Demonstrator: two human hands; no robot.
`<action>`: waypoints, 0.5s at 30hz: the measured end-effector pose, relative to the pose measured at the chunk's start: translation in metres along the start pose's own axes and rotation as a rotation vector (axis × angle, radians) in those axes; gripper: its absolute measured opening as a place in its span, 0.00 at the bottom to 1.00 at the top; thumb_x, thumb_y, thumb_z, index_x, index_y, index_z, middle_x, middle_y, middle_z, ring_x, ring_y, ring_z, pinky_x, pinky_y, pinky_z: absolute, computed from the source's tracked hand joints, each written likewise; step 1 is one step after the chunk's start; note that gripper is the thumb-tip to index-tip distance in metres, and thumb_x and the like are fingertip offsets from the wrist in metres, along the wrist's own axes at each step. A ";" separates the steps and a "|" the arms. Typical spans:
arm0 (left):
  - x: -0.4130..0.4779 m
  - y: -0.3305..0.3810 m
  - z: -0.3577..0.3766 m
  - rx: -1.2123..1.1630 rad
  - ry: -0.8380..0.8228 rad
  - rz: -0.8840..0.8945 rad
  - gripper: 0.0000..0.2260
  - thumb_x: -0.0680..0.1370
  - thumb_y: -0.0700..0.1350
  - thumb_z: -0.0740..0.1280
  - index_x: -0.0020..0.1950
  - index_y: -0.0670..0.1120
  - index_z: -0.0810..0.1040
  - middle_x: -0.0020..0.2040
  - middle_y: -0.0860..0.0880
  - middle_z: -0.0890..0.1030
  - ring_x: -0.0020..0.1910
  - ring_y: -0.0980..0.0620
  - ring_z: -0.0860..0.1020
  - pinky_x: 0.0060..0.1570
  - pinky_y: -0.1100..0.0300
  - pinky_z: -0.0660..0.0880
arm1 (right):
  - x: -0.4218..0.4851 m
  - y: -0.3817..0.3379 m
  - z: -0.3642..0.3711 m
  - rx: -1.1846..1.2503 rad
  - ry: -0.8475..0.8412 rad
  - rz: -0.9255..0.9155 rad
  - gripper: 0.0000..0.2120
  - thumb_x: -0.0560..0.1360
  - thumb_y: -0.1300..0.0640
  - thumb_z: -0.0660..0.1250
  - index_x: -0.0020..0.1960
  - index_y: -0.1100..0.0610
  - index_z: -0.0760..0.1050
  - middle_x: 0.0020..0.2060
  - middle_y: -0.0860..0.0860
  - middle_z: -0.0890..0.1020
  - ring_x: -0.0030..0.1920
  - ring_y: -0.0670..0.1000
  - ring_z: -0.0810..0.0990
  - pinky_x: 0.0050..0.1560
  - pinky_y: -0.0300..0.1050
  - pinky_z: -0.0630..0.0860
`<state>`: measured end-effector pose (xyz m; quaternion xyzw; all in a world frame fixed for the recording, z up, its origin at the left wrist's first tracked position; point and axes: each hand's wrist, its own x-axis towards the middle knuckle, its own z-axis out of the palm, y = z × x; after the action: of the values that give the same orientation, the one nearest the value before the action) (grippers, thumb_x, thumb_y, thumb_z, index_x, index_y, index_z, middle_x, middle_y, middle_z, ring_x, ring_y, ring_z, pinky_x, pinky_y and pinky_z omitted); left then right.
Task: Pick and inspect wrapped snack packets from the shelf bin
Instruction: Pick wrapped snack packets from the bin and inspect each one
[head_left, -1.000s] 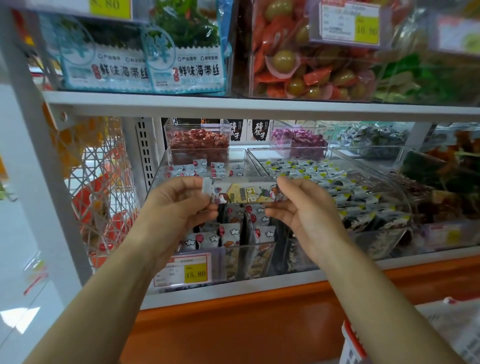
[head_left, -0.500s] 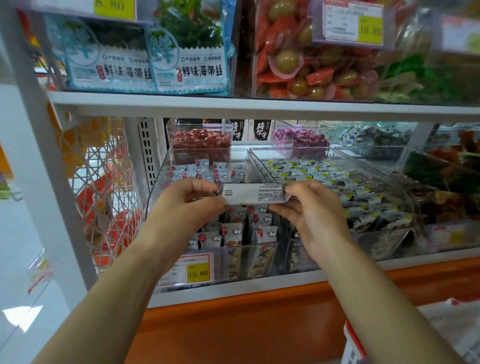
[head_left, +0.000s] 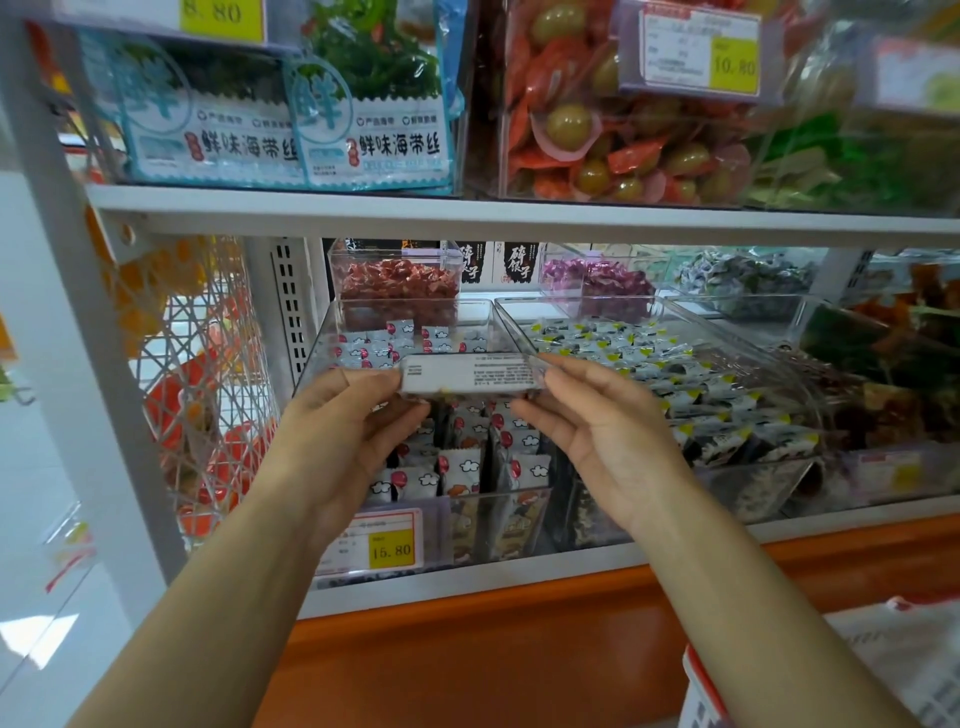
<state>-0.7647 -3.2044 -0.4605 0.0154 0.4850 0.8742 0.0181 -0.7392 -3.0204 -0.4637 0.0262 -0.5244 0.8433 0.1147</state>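
Note:
A long wrapped snack packet (head_left: 470, 373) is stretched level between my two hands, its grey back with small printed text facing me. My left hand (head_left: 347, 415) pinches its left end, and my right hand (head_left: 597, 421) pinches its right end. The packet hangs just above the front of a clear shelf bin (head_left: 332, 332), which holds several white packets with red and cloud prints. A yellow price tag (head_left: 390, 550) reading 15.80 is fixed to the bin's front.
A neighbouring clear bin (head_left: 727, 384) on the right holds several black, white and yellow packets. Red and purple sweets fill boxes behind. The upper shelf (head_left: 467, 215) carries seaweed bags and egg snacks. A wire basket (head_left: 197, 374) hangs at the left; an orange ledge (head_left: 519, 623) runs below.
One second ago the packet showed its colourful printed front; it has since been turned over, so the grey back with text faces me. Both hands kept hold of its ends.

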 end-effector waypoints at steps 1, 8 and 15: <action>0.001 -0.001 0.000 0.000 0.013 0.007 0.09 0.76 0.36 0.64 0.36 0.41 0.73 0.35 0.45 0.84 0.38 0.51 0.83 0.42 0.60 0.81 | 0.000 0.000 0.000 -0.081 -0.024 -0.056 0.07 0.74 0.65 0.65 0.50 0.59 0.80 0.49 0.60 0.82 0.44 0.53 0.84 0.45 0.42 0.81; 0.011 -0.013 0.015 0.315 0.008 0.149 0.07 0.79 0.43 0.63 0.46 0.41 0.78 0.45 0.47 0.83 0.44 0.53 0.82 0.40 0.65 0.79 | 0.007 -0.006 0.002 -0.425 0.146 -0.364 0.07 0.73 0.62 0.68 0.42 0.50 0.79 0.38 0.51 0.81 0.36 0.48 0.81 0.35 0.37 0.80; 0.050 -0.028 0.017 1.531 -0.207 0.572 0.13 0.79 0.43 0.63 0.63 0.48 0.77 0.63 0.49 0.77 0.62 0.45 0.71 0.63 0.50 0.68 | 0.019 -0.002 -0.010 -0.204 0.394 -0.261 0.09 0.74 0.60 0.69 0.39 0.62 0.72 0.37 0.56 0.78 0.32 0.48 0.80 0.33 0.38 0.79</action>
<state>-0.8138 -3.1726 -0.4750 0.2269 0.9200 0.2664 -0.1763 -0.7567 -3.0073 -0.4629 -0.0825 -0.5664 0.7530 0.3246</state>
